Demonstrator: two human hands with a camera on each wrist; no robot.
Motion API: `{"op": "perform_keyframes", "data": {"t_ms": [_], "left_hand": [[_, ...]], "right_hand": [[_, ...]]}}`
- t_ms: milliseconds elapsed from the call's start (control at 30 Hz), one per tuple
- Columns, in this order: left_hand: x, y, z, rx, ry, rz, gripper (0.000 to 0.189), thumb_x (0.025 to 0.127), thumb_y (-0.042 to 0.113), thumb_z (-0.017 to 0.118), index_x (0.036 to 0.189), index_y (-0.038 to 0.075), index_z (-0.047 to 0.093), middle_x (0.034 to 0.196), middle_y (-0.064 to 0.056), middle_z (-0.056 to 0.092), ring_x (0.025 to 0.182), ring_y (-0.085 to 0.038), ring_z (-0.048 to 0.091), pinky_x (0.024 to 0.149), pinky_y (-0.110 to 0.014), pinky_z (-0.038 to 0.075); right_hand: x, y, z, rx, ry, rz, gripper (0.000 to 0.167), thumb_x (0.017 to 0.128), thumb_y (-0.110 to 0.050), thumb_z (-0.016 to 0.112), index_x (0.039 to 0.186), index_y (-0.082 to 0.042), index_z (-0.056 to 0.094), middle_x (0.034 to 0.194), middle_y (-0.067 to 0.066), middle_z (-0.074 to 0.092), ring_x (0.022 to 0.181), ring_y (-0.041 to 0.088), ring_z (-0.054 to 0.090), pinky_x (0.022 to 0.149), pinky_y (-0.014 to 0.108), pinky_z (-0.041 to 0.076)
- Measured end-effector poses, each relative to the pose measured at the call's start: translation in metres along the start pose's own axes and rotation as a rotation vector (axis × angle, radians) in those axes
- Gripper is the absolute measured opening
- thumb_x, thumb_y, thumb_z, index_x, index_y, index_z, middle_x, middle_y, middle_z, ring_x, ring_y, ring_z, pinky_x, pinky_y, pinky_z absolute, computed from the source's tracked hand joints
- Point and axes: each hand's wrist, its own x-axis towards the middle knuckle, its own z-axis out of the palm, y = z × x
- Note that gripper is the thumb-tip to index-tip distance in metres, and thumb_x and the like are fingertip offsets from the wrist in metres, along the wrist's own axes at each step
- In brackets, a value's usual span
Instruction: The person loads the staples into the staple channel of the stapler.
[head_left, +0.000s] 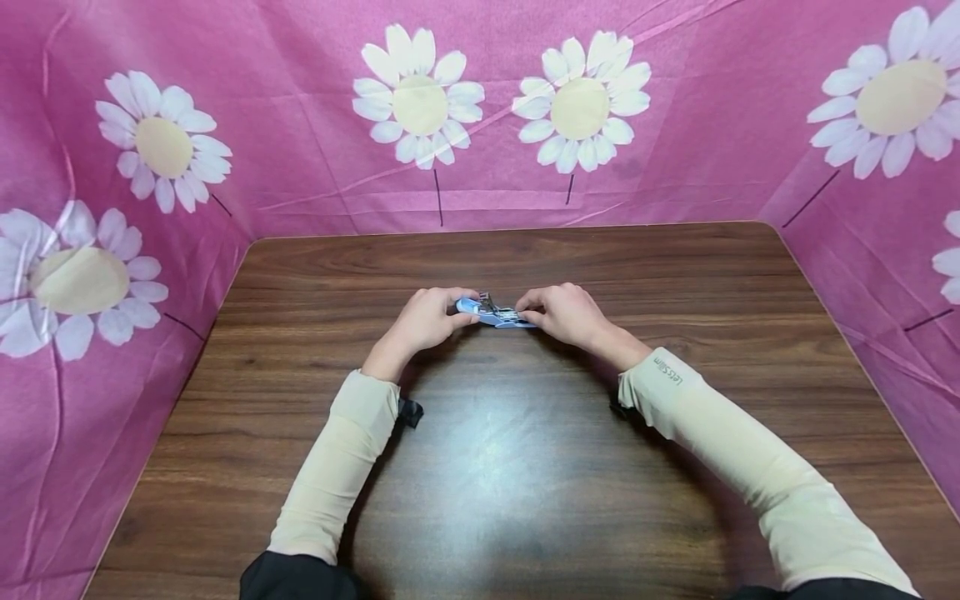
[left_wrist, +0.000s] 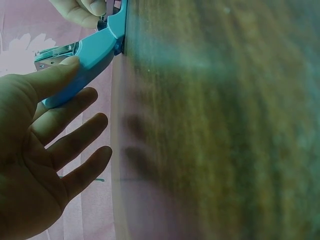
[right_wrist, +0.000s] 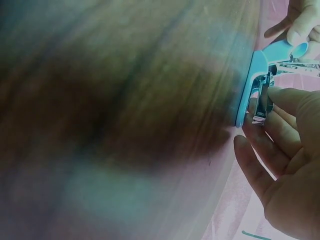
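Note:
A light blue stapler lies spread open near the far side of the table, its metal parts exposed. My left hand pinches the blue top cover between thumb and index finger; the other fingers are spread in the left wrist view. At the opposite end, my right hand has its thumb and fingers on the metal magazine. The blue base runs along the tabletop beside that magazine in the right wrist view. Part of the right end is hidden behind the right fingers in the head view.
The brown wood-grain table reaches to a pink cloth backdrop with white daisies, standing along its back and both sides. Pale sleeves cover both forearms, and a small black device sits at the left wrist.

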Motion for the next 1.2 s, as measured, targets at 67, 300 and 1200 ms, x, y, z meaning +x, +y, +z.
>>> {"op": "perform_keyframes", "data": {"t_ms": [67, 300, 1200], "left_hand": [[0.000, 0.000, 0.000, -0.002, -0.001, 0.000, 0.038, 0.096, 0.039, 0.070, 0.132, 0.026, 0.068, 0.073, 0.004, 0.062, 0.066, -0.016, 0.049, 0.068, -0.031, 0.041], [0.000, 0.000, 0.002, -0.008, -0.001, -0.001, 0.037, 0.096, 0.038, 0.069, 0.132, 0.025, 0.068, 0.069, 0.004, 0.060, 0.064, -0.015, 0.050, 0.066, -0.031, 0.041], [-0.001, 0.003, 0.001, -0.016, 0.004, 0.000, 0.036, 0.096, 0.038, 0.069, 0.131, 0.026, 0.068, 0.073, 0.004, 0.064, 0.066, -0.016, 0.051, 0.069, -0.031, 0.042]], "right_hand": [[0.000, 0.000, 0.000, 0.001, 0.000, 0.001, 0.014, 0.095, -0.028, 0.071, 0.105, -0.022, 0.079, 0.104, -0.005, 0.079, 0.092, 0.024, 0.075, 0.080, 0.048, 0.054], [0.000, 0.002, 0.002, -0.007, -0.001, 0.000, 0.014, 0.095, -0.029, 0.071, 0.104, -0.023, 0.079, 0.102, -0.006, 0.079, 0.087, 0.022, 0.074, 0.079, 0.048, 0.054], [-0.006, 0.011, -0.002, 0.072, 0.001, -0.048, 0.016, 0.094, -0.022, 0.073, 0.107, -0.017, 0.079, 0.104, -0.001, 0.079, 0.098, 0.020, 0.075, 0.089, 0.044, 0.056]]}}
